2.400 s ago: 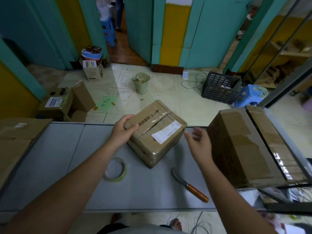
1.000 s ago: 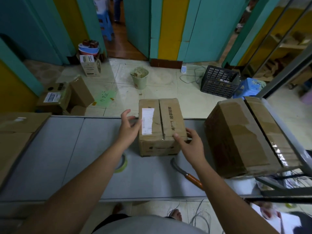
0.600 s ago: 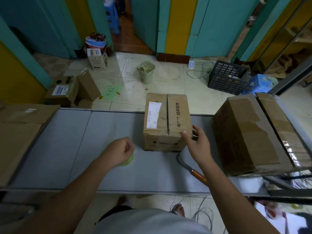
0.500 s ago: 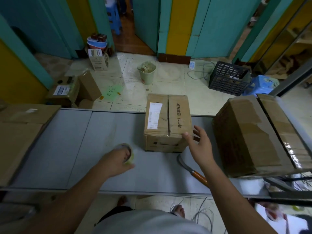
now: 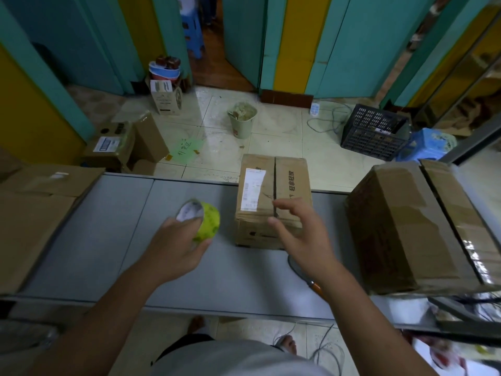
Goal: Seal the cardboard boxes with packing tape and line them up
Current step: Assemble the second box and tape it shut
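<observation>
knife (image 5: 315,288) mostly behind right forearm (image 5: 360,308), label (image 5: 253,189) on small box (image 5: 294,210) unreadable

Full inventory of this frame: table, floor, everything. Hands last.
small box: 1, brown, white label, table centre
large box: 1, brown, table right
tape roll: 1, yellow-green, held above the table
knife: 1, orange handle, on table, mostly hidden under right forearm
flattened cardboard: count unclear, brown, table left end
table: 1, grey
bin: 1, pale green, floor beyond table
crate: 1, black, floor right
stool: 1, blue, beside crate
floor boxes: at least 2, brown, floor left
left hand: holds the tape roll
right hand: fingers spread, at small box's near edge
</observation>
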The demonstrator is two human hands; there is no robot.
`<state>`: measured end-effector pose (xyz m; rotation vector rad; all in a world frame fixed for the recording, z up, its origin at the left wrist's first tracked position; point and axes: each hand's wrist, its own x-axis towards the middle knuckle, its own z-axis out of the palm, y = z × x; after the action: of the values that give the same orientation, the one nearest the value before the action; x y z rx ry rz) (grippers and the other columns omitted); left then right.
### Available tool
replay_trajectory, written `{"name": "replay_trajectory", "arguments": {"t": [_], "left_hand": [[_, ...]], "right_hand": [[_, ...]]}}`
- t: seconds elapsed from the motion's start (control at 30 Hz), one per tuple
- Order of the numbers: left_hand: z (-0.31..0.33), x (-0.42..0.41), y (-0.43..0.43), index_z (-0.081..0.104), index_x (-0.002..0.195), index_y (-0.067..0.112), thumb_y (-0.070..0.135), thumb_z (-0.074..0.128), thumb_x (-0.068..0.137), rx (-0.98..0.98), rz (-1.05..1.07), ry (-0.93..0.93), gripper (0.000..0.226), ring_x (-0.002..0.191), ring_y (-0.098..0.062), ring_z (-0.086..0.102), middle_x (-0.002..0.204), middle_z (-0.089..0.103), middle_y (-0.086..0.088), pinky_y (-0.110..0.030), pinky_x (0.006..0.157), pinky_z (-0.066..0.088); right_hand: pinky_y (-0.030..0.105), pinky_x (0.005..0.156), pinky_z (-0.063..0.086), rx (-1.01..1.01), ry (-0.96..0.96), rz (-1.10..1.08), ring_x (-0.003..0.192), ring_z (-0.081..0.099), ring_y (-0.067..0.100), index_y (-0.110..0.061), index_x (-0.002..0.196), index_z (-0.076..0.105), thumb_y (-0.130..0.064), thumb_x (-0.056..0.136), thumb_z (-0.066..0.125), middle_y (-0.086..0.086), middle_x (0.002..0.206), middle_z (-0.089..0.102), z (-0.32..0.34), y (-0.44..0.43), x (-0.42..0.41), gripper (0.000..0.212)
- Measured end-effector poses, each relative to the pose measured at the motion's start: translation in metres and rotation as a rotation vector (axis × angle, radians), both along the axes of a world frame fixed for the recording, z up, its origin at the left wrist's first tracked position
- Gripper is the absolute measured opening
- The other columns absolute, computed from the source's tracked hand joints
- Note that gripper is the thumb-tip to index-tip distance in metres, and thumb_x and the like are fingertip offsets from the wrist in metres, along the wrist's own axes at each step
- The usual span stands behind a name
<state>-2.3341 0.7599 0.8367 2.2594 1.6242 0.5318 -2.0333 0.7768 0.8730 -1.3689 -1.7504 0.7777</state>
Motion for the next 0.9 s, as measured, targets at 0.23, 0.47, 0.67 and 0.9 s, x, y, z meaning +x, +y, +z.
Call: {"name": "replay_trajectory", "arguments": {"t": [0.23, 0.47, 0.67, 0.9], "left_hand": [[0.052, 0.044, 0.024, 0.054, 0.100, 0.038, 0.047, 0.060, 0.096, 0.010, -0.241, -0.019, 0.011, 0.084, -0.016, 0.050, 0.086, 0.054, 0.015, -0.032, 0.067, 0.039], [0.055, 0.053, 0.032, 0.053, 0.095, 0.039, 0.047, 0.059, 0.095, 0.021, -0.293, -0.018, 0.011, 0.077, -0.014, 0.049, 0.078, 0.050, 0.016, -0.031, 0.062, 0.039], [0.054, 0.054, 0.035, 0.059, 0.102, 0.035, 0.050, 0.063, 0.092, -0.081, -0.333, -0.047, 0.019, 0.081, -0.009, 0.053, 0.087, 0.058, 0.013, -0.036, 0.070, 0.051], [0.056, 0.065, 0.038, 0.062, 0.103, 0.034, 0.059, 0.061, 0.094, -0.216, -0.346, -0.175, 0.026, 0.080, -0.005, 0.061, 0.089, 0.062, 0.013, -0.037, 0.068, 0.054]], "right_hand": [[0.026, 0.107, 0.047, -0.082, -0.034, 0.166, 0.127, 0.056, 0.004, -0.024, 0.150, 0.053, -0.038, 0.085, 0.085, -0.008, 0.136, 0.060, 0.016, 0.023, -0.031, 0.073], [0.014, 0.086, 0.050, 0.001, 0.104, 0.083, 0.093, 0.065, -0.001, -0.016, 0.116, 0.081, -0.019, 0.077, 0.092, -0.011, 0.098, 0.071, 0.012, 0.021, -0.026, 0.041], [0.024, 0.081, 0.056, -0.093, 0.272, 0.047, 0.088, 0.073, 0.013, -0.021, 0.102, 0.084, -0.006, 0.089, 0.081, -0.002, 0.091, 0.077, 0.018, 0.020, -0.016, 0.020], [0.030, 0.080, 0.056, -0.049, 0.145, -0.069, 0.090, 0.069, 0.016, -0.014, 0.098, 0.076, -0.007, 0.099, 0.069, 0.002, 0.094, 0.073, 0.016, 0.015, -0.023, 0.010]]}}
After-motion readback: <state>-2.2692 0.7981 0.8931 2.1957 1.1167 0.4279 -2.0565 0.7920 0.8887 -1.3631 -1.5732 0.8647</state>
